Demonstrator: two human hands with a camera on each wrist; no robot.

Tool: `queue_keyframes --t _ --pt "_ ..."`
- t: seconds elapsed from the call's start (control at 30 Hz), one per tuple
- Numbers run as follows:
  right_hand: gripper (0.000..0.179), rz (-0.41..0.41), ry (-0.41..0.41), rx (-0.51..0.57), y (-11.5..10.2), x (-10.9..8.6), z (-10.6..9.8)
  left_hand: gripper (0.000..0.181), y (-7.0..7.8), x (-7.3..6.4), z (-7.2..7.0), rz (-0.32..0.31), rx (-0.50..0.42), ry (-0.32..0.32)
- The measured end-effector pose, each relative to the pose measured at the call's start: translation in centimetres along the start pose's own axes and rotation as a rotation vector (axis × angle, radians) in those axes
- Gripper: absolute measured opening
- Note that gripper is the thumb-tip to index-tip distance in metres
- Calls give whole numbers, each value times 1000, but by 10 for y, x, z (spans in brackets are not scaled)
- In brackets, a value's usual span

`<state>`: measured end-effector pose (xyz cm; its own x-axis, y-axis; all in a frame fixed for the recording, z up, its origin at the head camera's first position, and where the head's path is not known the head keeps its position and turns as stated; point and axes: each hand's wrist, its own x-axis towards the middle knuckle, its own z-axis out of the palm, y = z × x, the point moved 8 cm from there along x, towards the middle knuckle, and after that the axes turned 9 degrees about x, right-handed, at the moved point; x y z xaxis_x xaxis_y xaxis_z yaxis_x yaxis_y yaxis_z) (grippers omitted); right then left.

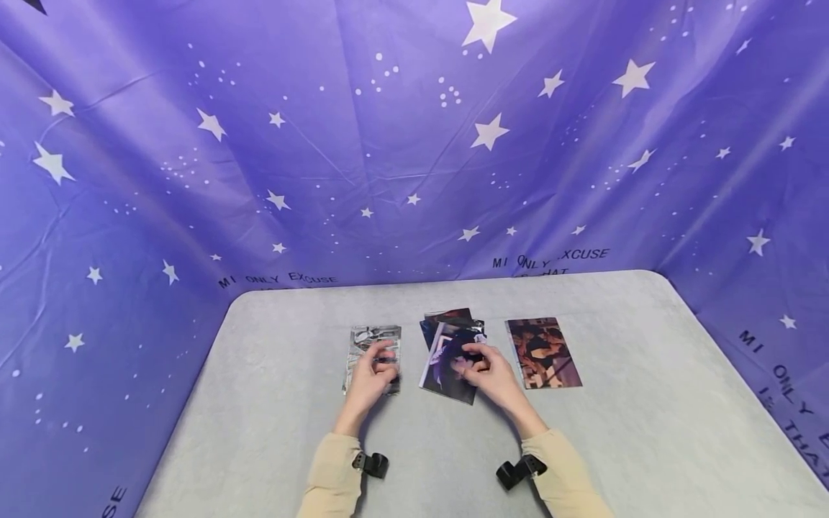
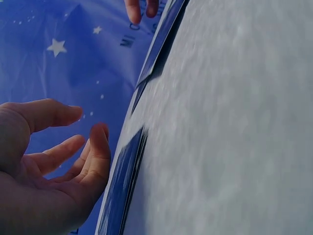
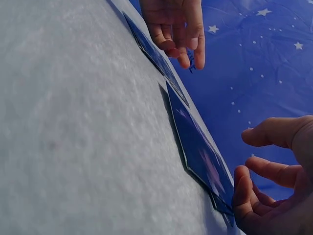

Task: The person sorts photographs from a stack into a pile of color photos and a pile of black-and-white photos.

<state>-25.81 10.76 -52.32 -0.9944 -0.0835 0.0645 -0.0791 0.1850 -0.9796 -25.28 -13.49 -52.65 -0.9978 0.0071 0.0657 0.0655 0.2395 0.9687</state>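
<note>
Three groups of picture cards lie on a grey table. My left hand (image 1: 371,375) hovers over the left stack of cards (image 1: 369,335), which has a grey and white picture on top. In the left wrist view the hand (image 2: 63,166) has its thumb apart from loosely bent fingers, with nothing between them. Over the middle pile of cards (image 1: 447,385), topped by a dark purple picture, is my right hand (image 1: 492,375). Its fingers are loosely bent and hold nothing in the right wrist view, with fingertips close beside the cards (image 3: 200,147). The middle pile is fanned unevenly.
To the right lies another group of cards (image 1: 545,352) with a brown and orange picture. A purple cloth with white stars (image 1: 488,133) hangs behind the grey table (image 1: 648,432) and along its sides. Black straps with small devices (image 1: 372,464) sit on both wrists.
</note>
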Motion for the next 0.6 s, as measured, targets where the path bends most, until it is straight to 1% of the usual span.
queue_keyframes --t 0.07,0.13,0.27,0.3,0.4,0.5,0.6 --pt "41 -4 6 10 0 -1 -4 47 1 1 7 19 -6 -14" --pt "41 0 11 14 1 -2 -7 47 2 2 13 19 -10 -28" --pt "41 15 21 8 3 -4 -12 48 6 2 28 -18 -65 -71" --pt "40 22 28 7 4 -4 -13 48 9 1 32 -25 -78 -82" --pt "40 24 51 -24 4 -6 -16 47 24 0 40 -15 -90 -109" --pt "44 11 82 -83 4 -8 -17 44 40 -3 45 10 -66 -126" --pt "51 4 102 -139 3 -9 -16 45 49 -6 50 13 -59 -153"
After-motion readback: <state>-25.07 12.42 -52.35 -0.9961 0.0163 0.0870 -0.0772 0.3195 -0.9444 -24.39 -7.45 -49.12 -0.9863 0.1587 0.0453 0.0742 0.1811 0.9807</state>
